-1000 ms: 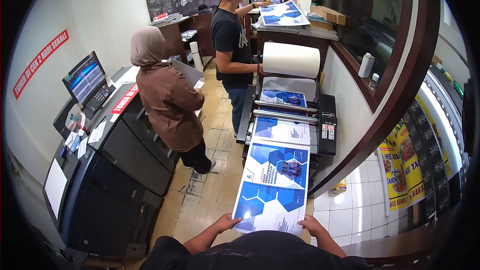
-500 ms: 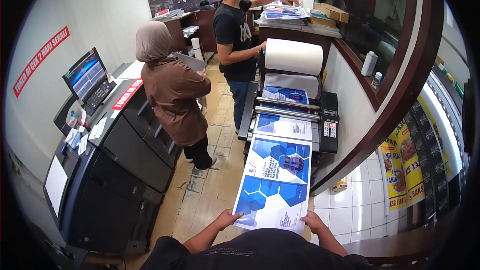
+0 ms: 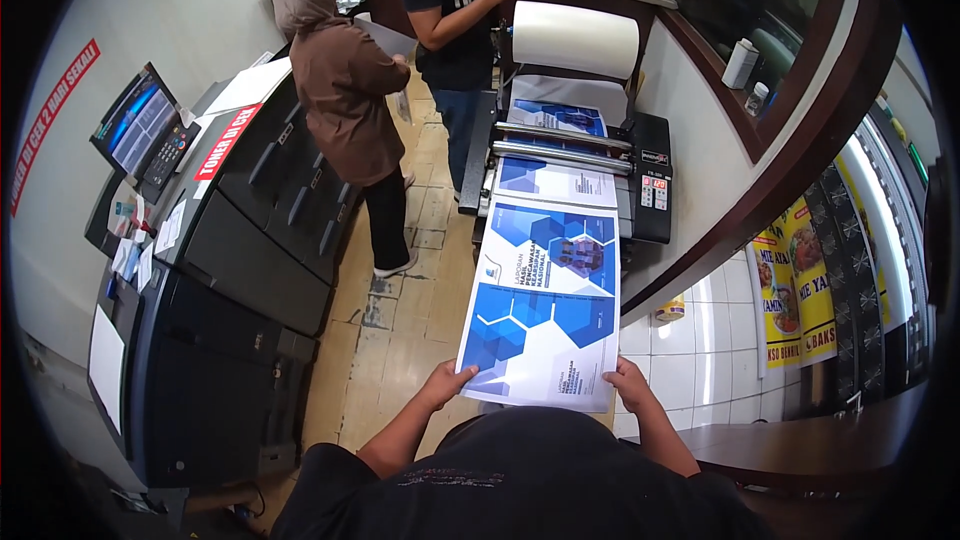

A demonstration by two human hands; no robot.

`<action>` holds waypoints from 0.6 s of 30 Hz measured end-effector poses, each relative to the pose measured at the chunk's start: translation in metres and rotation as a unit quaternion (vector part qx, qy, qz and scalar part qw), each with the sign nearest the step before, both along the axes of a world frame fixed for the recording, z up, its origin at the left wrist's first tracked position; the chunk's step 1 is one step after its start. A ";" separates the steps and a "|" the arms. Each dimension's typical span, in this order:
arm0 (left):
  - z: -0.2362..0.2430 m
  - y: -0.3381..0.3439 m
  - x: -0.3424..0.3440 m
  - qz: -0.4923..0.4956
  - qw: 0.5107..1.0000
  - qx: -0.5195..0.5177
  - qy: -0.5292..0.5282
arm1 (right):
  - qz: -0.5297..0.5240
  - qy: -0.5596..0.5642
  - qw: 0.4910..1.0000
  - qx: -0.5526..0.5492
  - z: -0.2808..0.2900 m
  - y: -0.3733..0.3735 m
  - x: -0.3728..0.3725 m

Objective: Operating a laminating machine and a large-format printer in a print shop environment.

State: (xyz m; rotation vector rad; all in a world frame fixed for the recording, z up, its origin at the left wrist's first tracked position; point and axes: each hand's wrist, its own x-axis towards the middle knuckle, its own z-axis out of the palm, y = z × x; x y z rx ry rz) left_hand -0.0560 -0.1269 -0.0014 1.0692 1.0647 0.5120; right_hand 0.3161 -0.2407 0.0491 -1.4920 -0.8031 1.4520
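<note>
A glossy printed sheet (image 3: 545, 325) with blue hexagons, white areas and dark lettering stretches toward me from the roll laminator (image 3: 655, 180). My left hand (image 3: 447, 383) pinches its near left corner, thumb on top. The near right edge is gripped by my right hand (image 3: 627, 386), thumb also on top; the fingers under the sheet are hidden on both sides. Further printed sheets lie in line behind, under the laminator's metal rollers (image 3: 565, 147). A wide white film roll (image 3: 575, 39) sits above them at the back.
On the left stands a large dark printer (image 3: 225, 340) with a tilted screen (image 3: 140, 130). A person in a brown top (image 3: 350, 105) and another in a black T-shirt (image 3: 450, 20) stand beyond. A wood-framed window (image 3: 760, 50) and yellow banners (image 3: 800, 280) are at right.
My view has tipped down, so the sheet and my hands appear higher. Both hands keep their hold. The person in black has drawn one hand in above the laminator.
</note>
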 end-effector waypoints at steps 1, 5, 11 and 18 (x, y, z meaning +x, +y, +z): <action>0.001 0.000 -0.001 -0.002 1.000 -0.014 -0.008 | -0.001 -0.001 1.000 0.001 0.000 -0.002 0.000; 0.008 -0.002 0.000 -0.021 0.999 0.026 0.042 | 0.013 -0.052 0.998 -0.030 -0.014 -0.005 0.002; 0.003 -0.001 0.003 -0.027 1.000 0.004 0.013 | 0.021 -0.059 0.997 -0.050 -0.038 -0.006 0.007; -0.001 0.008 0.005 -0.026 0.999 0.019 0.020 | 0.018 -0.052 0.996 -0.064 -0.043 -0.002 0.008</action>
